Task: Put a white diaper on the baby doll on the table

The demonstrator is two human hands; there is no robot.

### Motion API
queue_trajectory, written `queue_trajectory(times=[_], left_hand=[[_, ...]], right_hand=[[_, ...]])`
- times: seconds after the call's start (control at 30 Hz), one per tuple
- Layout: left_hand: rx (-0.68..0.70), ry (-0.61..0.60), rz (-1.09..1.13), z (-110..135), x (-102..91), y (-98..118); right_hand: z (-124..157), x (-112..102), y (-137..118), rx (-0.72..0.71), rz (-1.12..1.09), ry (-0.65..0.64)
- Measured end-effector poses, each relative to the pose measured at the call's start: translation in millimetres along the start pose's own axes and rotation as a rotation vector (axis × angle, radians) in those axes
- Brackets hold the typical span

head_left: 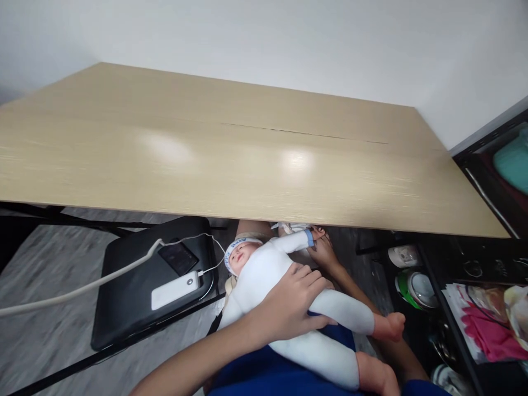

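Note:
A baby doll (264, 275) in a white suit with blue cuffs and a white printed headband lies on its back across my lap. Its head is toward the table and its bare feet point to the lower right. My left hand (289, 302) is wrapped over the doll's lower belly and hip, its thumb between the legs. Just under the table's front edge, my right hand (324, 253) is beside the doll's outstretched hand. The doll and the table edge partly hide its fingers. White cloth (292, 226) shows nearby below the edge.
A wooden table (231, 165) spans the view ahead. To the left, a black seat (124, 297) bears a white power bank (175, 290) with a cable, and a dark flat device (178, 257). At right stands a black shelf with containers (423, 289) and pink cloth (490, 333).

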State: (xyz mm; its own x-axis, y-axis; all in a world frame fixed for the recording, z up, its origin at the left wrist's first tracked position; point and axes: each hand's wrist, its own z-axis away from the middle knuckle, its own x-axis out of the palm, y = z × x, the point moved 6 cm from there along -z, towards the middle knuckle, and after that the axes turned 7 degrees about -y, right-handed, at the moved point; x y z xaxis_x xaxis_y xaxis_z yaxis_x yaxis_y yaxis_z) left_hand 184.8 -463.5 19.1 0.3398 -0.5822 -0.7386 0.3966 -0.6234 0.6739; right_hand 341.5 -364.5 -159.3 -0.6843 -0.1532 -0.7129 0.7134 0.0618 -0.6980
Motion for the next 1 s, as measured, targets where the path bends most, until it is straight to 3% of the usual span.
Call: queue_trajectory(times=[0.1, 0.2, 0.33, 0.43, 0.53, 0.7, 0.77, 0.87, 0.93, 1.0], left_hand=[[-0.007, 0.009, 0.005, 0.3, 1.2, -1.7], [-0.008, 0.005, 0.003, 1.2, 2.3, -1.9], [-0.001, -0.009, -0.003, 2.3, 2.3, -0.8], [0.024, -0.024, -0.009, 1.3, 3.6, 0.1], [0.085, -0.051, -0.005, -2.3, 2.9, 4.3], [0.137, 0.005, 0.047, 6.8, -27.8, 18.8], [0.067, 0.057, 0.082, 27.2, -41.2, 16.2], [-0.184, 0.245, 0.12, 81.2, -43.1, -9.8], [-0.469, 0.439, 0.213, 129.0, -27.4, -41.3], [-0.73, 0.53, 0.387, 171.5, 4.3, -71.7]], right_hand=[[-5.1, 1.3, -5.2, -0.06, -0.001, -0.044], [15.8, -8.9, 2.5, -0.067, -0.007, -0.008], [64.2, -46.4, 5.3, 0.023, -0.002, 0.176], [78.3, -78.0, -31.6, -0.057, 0.053, 0.259], [57.0, -87.6, -84.9, -0.233, 0.09, 0.102], [-0.3, -57.8, -128.8, -0.26, 0.182, -0.374], [-9.8, -47.1, -136.4, -0.268, 0.244, -0.491], [-8.4, -43.7, -149.6, -0.331, 0.315, -0.502], [-2.7, -44.4, -158.2, -0.369, 0.354, -0.469], [2.1, -43.7, -165.9, -0.389, 0.369, -0.449]])
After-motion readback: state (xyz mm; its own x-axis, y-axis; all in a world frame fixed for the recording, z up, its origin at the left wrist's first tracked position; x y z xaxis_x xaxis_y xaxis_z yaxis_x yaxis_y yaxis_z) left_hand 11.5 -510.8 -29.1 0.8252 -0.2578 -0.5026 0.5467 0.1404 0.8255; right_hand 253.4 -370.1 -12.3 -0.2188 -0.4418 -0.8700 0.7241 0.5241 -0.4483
